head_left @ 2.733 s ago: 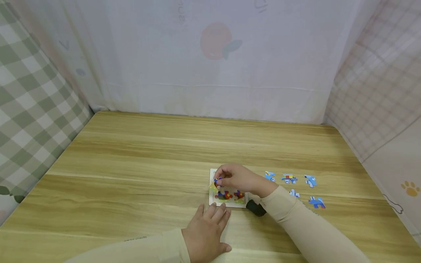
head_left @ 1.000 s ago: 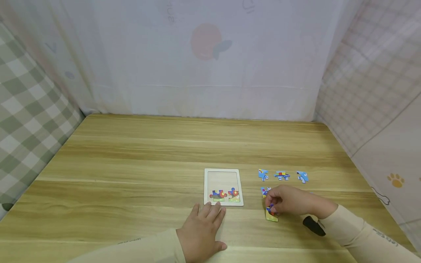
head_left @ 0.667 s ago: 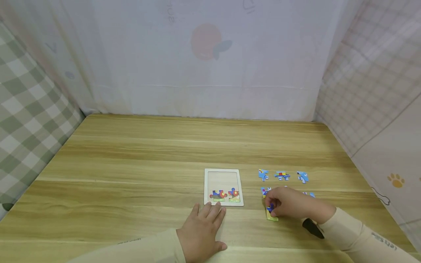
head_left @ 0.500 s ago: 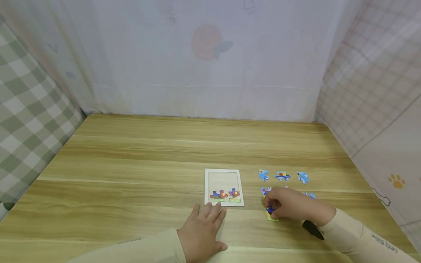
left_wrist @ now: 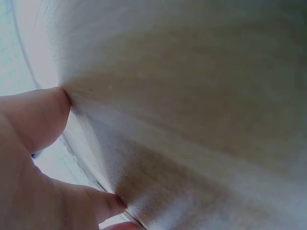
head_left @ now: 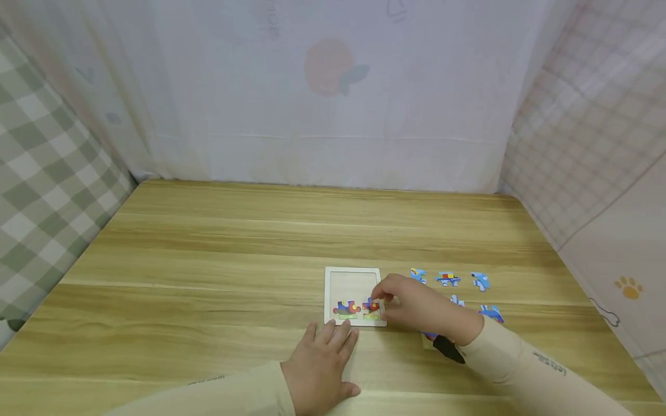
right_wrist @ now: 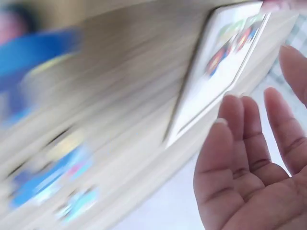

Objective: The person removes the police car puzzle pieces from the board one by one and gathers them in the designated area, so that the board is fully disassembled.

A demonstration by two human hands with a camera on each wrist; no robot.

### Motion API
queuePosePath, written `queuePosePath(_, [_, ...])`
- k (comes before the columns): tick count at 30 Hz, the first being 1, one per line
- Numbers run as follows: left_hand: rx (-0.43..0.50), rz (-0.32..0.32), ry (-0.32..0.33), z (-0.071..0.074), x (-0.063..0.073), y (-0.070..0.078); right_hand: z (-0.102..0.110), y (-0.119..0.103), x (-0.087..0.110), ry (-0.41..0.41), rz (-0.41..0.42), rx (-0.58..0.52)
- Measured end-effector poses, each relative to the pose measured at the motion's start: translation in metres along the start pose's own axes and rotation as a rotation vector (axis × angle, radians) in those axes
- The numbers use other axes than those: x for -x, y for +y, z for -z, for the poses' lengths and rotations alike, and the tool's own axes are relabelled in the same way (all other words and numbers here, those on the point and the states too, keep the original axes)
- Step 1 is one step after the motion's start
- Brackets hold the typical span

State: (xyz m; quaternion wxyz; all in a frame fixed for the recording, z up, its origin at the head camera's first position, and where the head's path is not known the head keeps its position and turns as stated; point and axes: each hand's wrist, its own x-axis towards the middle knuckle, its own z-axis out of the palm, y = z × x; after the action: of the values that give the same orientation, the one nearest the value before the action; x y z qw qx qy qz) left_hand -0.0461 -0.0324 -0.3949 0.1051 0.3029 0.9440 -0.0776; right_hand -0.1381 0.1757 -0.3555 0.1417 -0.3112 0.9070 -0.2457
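Note:
A shallow white puzzle tray point(head_left: 354, 270) lies on the wooden table. Inside, along its near side, sit two jigsaw pieces: a red-and-blue left one point(head_left: 347, 309) and a right one point(head_left: 370, 308). My left hand point(head_left: 319, 370) rests flat, fingers straight, their tips at the tray's near edge. My right hand point(head_left: 411, 303) is at the tray's right rim beside the right piece; in the right wrist view its fingers are loosely bent with nothing between them. A yellow-and-blue piece point(head_left: 428, 343) lies on the table, partly hidden under the right wrist.
Right of the tray lie several blue loose pieces, among them a far middle piece point(head_left: 448, 279), a far right piece point(head_left: 480, 281) and a near right piece point(head_left: 491, 313). A dark device point(head_left: 448, 349) is strapped at the right wrist. White cloth point(head_left: 333, 156) hangs behind the table.
My right hand carried a piece from the tray to the table on the right, let it go and came back left to the tray. The left hand has stayed in place.

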Motion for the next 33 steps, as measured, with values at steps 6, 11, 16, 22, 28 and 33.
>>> queuePosePath(6, [-0.020, -0.002, 0.020, 0.000, 0.000, 0.001, -0.013, -0.018, -0.026, -0.048, 0.075, 0.058])
queuePosePath(11, [-0.032, -0.010, 0.030, 0.000, 0.000, 0.001, -0.022, -0.024, -0.040, -0.046, 0.087, 0.104])
queuePosePath(16, [-0.032, -0.014, 0.024, 0.000, 0.001, 0.000, -0.027, -0.027, -0.047, -0.058, 0.081, 0.141])
queuePosePath(22, [-0.043, -0.017, 0.036, 0.000, 0.002, -0.001, -0.028, -0.031, -0.049, -0.086, 0.086, 0.132])
queuePosePath(28, [-0.049, -0.015, 0.037, 0.000, 0.002, -0.001, -0.029, -0.032, -0.050, -0.097, 0.100, 0.163])
queuePosePath(33, [-0.054, -0.015, 0.037, 0.001, 0.001, 0.000, -0.027, -0.031, -0.051, -0.109, 0.092, 0.131])
